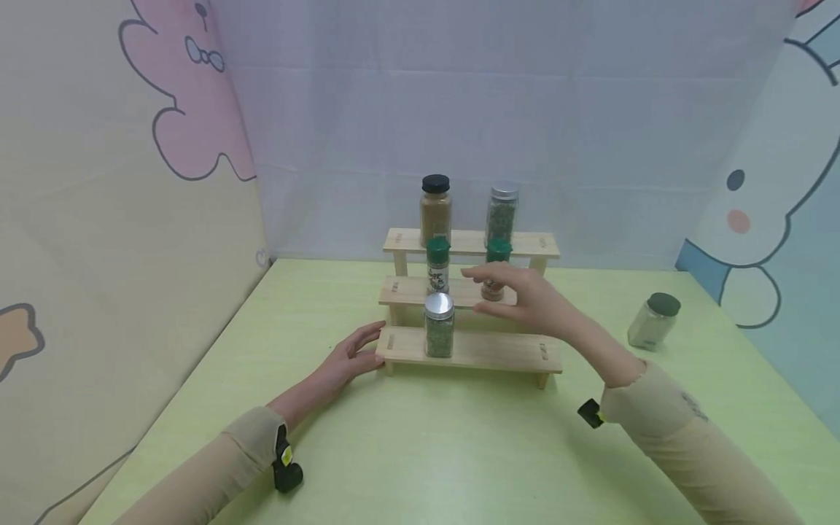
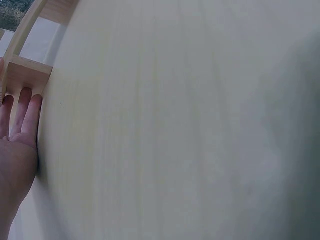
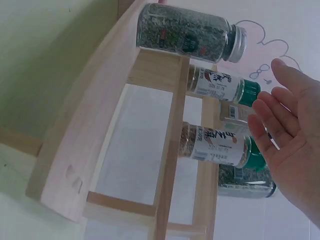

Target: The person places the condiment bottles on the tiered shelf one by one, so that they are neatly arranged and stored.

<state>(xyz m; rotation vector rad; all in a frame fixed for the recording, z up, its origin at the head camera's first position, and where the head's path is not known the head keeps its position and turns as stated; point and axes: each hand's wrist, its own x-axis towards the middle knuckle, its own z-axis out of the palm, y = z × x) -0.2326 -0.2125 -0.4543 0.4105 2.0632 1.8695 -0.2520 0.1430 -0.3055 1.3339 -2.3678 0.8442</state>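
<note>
A three-tier wooden rack [image 1: 492,350] stands on the table. At the left end of its lowest tier, my left hand [image 1: 344,357] touches the wood with extended fingers. My right hand [image 1: 525,295] hovers at the middle tier, thumb and fingers apart, close to the green cap of the right-hand spice bottle [image 3: 215,146] and partly covering that bottle in the head view. Another green-capped spice bottle [image 1: 437,271] stands left of it. On the lowest tier is a silver-lidded jar of green herbs [image 1: 439,332]. The top tier bears a black-lidded jar of brown powder [image 1: 436,215] and a silver-lidded herb jar [image 1: 502,216].
A squarish clear jar with a dark green lid [image 1: 653,322] stands apart on the table's right side. The pale yellow-green table [image 1: 420,452] meets a white cloth backdrop [image 1: 341,146], with cartoon-printed cloths on both sides.
</note>
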